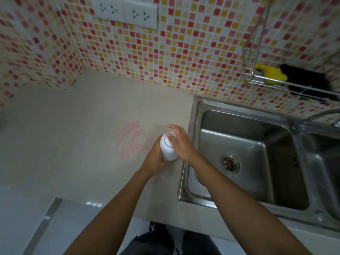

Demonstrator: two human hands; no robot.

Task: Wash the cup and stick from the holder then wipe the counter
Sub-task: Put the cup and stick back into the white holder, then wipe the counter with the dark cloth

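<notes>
Both hands, the left hand and right hand, clasped a white cup beside the sink; pink marks stained the desk; washing and wiping seemingly remained.

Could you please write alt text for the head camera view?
Both hands, left hand and right hand, hold a white cup over a beige counter with pink scribbles, left of an empty steel sink; mosaic tiles behind.
</notes>
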